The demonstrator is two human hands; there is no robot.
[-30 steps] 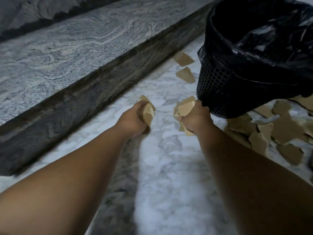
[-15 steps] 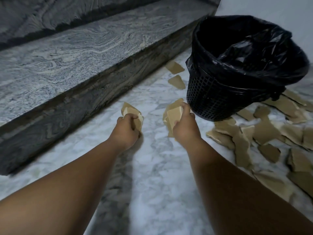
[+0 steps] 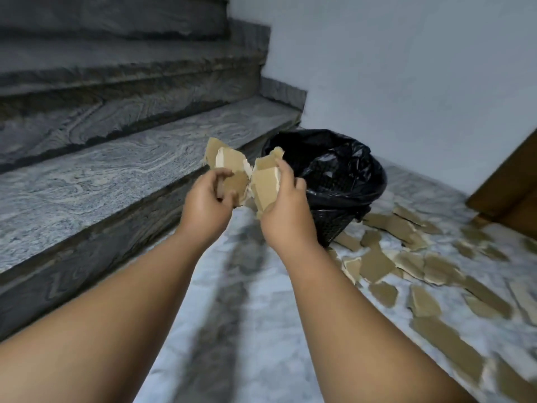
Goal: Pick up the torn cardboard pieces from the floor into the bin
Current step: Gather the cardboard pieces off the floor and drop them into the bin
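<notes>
My left hand [image 3: 206, 200] grips a bunch of torn brown cardboard pieces [image 3: 228, 162], raised off the floor. My right hand [image 3: 283, 207] grips a second bunch of cardboard pieces [image 3: 265, 181], touching the left bunch. Both hands hover just in front and left of the bin [image 3: 343, 181], a black mesh basket lined with a black plastic bag. Several more torn cardboard pieces [image 3: 377, 264] lie scattered on the marble floor to the right of the bin.
Grey stone stair steps [image 3: 110, 167] rise on the left. A pale wall [image 3: 406, 68] stands behind the bin. A wooden door or panel [image 3: 511, 184] edges in at the right. White marble floor [image 3: 247, 330] stretches toward me.
Both hands have lifted their cardboard bunches from floor level and brought them together near the bin. The view has tilted up, showing the stairs and wall.
</notes>
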